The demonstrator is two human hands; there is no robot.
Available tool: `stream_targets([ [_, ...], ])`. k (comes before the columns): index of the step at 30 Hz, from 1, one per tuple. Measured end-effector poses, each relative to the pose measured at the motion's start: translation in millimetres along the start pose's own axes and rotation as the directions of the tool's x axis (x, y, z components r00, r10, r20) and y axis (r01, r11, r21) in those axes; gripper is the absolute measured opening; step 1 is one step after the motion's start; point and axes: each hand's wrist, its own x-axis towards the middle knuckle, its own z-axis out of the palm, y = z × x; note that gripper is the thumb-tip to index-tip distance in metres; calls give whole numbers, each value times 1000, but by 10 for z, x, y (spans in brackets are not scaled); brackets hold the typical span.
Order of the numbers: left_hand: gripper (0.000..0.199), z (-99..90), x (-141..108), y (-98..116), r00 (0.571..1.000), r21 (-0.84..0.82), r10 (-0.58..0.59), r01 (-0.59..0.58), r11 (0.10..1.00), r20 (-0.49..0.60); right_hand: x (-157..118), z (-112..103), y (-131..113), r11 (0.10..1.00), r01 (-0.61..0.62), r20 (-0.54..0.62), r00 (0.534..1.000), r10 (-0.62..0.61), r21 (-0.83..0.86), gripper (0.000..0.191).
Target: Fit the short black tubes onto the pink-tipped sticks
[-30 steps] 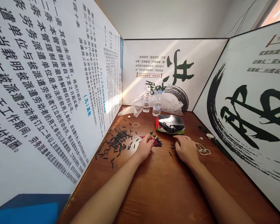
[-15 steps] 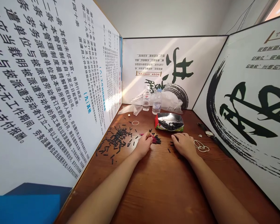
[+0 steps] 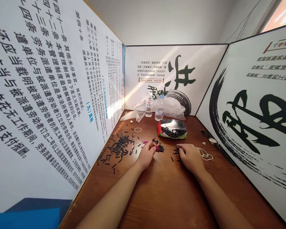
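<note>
My left hand [image 3: 146, 156] is closed around a few thin sticks with golden shafts and black ends. Beside its fingertips lies a bundle of red and black sticks [image 3: 159, 147] on the brown table [image 3: 154, 197]. My right hand [image 3: 191, 157] rests low over the table, palm down, with small black pieces [image 3: 175, 151] at its fingertips; what is under its fingers is hidden. An open box [image 3: 172, 129] holding many black pieces stands just beyond my hands. A large scattered pile of black pieces [image 3: 120, 144] lies left of my left hand.
Two clear bottles [image 3: 159, 109] stand at the back beside crumpled plastic bags [image 3: 176, 111]. A rubber band [image 3: 138, 129] lies behind the pile. On the right are pale bands [image 3: 206, 154] and a watch [image 3: 212, 140]. Printed panels [image 3: 133, 76] enclose the table.
The view has tilted slightly, so the table things sit lower. My right hand has shifted slightly at the black pieces, while my left hand still holds the sticks.
</note>
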Motion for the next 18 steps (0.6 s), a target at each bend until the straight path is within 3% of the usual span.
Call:
stream_targets([
  [4,12,6,3,-28,1000,31,26,-26,999,-3,-1,-38,107,998,-63,-37,997,62,-29,35],
  [15,11,9,-12,-89,999,24,41,-41,999,-35,-135,-173,142,989,-114,79,989,121,-90,32],
  [18,11,-4,2,-107,998,36,39,-38,999,-45,-142,-188,152,987,-137,161,976,148,-80,27],
])
